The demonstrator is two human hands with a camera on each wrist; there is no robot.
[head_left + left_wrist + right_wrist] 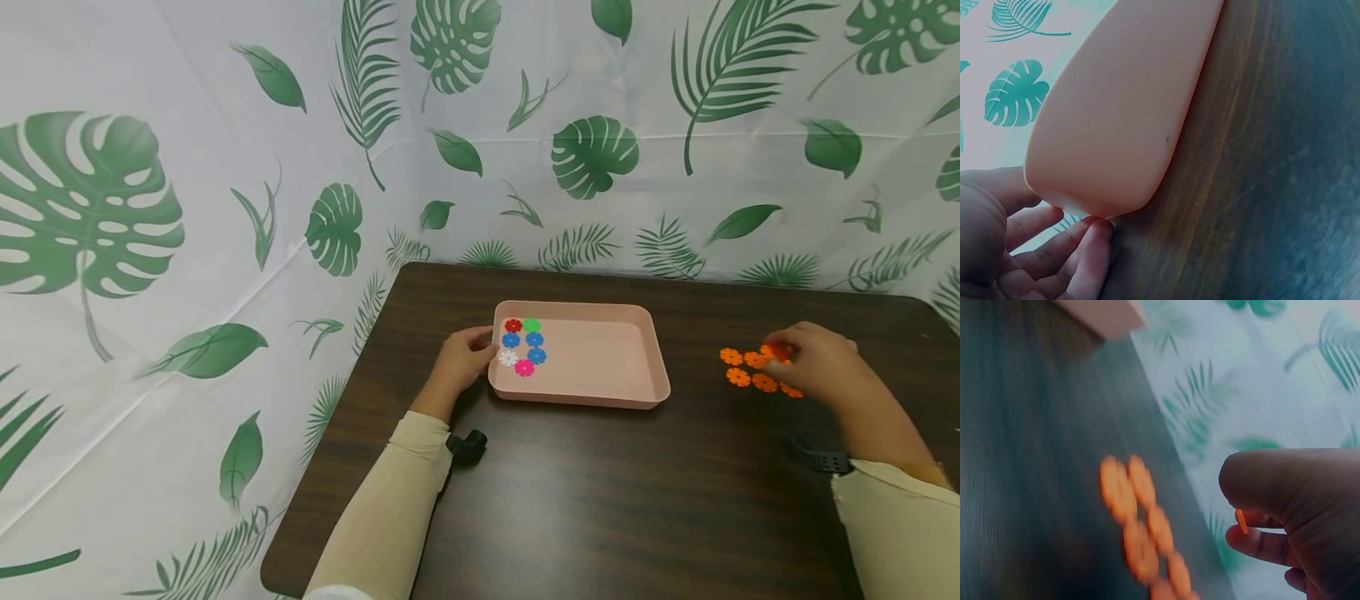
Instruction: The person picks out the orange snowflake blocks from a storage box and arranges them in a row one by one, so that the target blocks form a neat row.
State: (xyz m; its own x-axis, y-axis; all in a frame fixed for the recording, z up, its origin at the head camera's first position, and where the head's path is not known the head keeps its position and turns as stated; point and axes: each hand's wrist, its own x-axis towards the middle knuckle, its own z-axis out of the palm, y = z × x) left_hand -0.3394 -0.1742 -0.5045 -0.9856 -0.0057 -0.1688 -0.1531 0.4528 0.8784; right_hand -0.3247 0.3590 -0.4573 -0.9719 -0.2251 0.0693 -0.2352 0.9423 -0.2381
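Observation:
A pink tray (600, 350) lies on the table, with several notched plastic discs (525, 367) in red, green, blue, white and pink grouped at its left end. My left hand (467, 360) rests against the tray's left end; in the left wrist view, relaxed fingertips (1100, 228) touch the outer wall. Off to the tray's right, my right hand (817, 362) pinches an orange notched disc (1242, 522) between thumb and fingers. Beneath and beside that hand, several more orange discs (738, 377) lie in two rows, partly hidden by it.
The dark wooden table (600, 492) has rounded corners. Behind it and on the left hangs a white cloth (525, 167) printed with green leaves. Each wrist wears a black strap (825, 461).

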